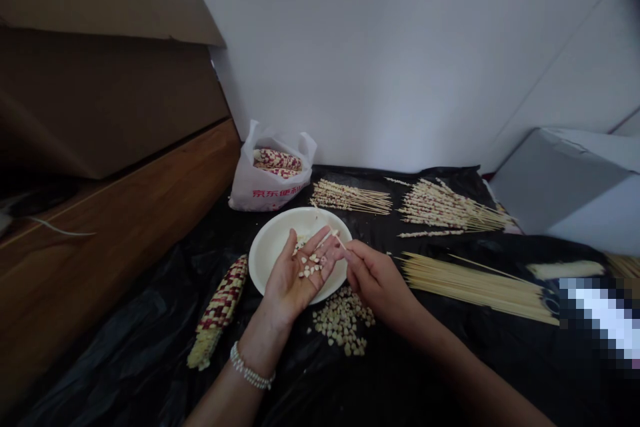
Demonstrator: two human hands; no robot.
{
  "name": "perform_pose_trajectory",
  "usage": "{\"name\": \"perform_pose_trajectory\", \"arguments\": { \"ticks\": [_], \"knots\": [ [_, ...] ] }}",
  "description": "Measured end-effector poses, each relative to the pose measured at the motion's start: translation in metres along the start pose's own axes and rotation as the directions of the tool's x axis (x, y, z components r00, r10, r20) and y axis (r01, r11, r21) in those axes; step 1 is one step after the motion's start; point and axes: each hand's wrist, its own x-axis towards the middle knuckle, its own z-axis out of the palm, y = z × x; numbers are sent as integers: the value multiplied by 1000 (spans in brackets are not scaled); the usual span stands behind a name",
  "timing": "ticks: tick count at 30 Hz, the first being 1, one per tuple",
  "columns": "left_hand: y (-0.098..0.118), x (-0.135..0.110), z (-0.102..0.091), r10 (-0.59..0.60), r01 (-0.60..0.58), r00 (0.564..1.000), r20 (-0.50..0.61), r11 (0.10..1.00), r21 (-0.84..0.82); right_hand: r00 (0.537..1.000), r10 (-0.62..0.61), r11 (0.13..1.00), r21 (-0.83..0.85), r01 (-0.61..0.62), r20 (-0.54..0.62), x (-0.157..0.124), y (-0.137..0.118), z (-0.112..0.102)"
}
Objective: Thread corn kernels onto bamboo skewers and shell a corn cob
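My left hand [300, 273] lies palm up over the white plate [273, 240], fingers spread, with several pale corn kernels [311, 265] resting in the palm. My right hand [373, 277] is closed in a pinch on a thin bamboo skewer [336, 238], whose tip carries a kernel near my left fingertips. A loose pile of kernels [343, 321] lies on the black sheet just below both hands. A red-and-white corn cob [220, 310] lies to the left of the plate.
A white plastic bag [270, 180] with more cobs stands behind the plate. Loaded skewers [350, 197] and a second heap of them [450, 207] lie at the back; bare skewers [475, 283] lie right. Wooden furniture and cardboard boxes rise left; a grey box [570, 187] sits right.
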Motion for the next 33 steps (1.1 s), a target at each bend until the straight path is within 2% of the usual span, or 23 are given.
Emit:
{"name": "perform_pose_trajectory", "arguments": {
  "ticks": [5,9,11,12,14,17,20,25,27,31,33],
  "knots": [
    [-5,-1,-1,-17,19,991,136,1000,-16,999,-37,999,-37,37,9,-1,0,9],
    [-6,-2,-1,-27,34,989,144,998,-47,999,-45,995,-87,46,13,-3,-1,14],
    [2,-1,-1,16,-10,998,63,995,-95,999,-39,993,-109,41,17,-4,-3,13],
    [7,-1,0,45,-47,999,-15,992,-119,999,-34,992,-118,36,20,-5,-5,12],
    [16,0,1,126,-163,965,-230,976,-147,999,-23,991,-135,26,26,-7,-8,10],
    [25,3,1,89,-143,907,-411,984,-103,999,-10,987,-157,16,38,-8,-12,7],
    [24,6,0,93,-131,863,-496,990,-43,999,2,984,-179,6,44,-7,-13,6],
    [24,7,-2,218,-188,816,-536,976,111,999,2,979,-202,8,50,-6,-15,3],
    [25,6,0,225,-187,828,-513,974,125,999,-10,978,-209,21,52,-6,-15,3],
    [22,9,3,89,-78,908,-409,996,43,998,-30,971,-237,40,47,-6,-14,2],
    [19,11,3,97,-99,919,-383,995,16,998,-38,966,-253,49,47,-6,-14,0]
  ]
}}
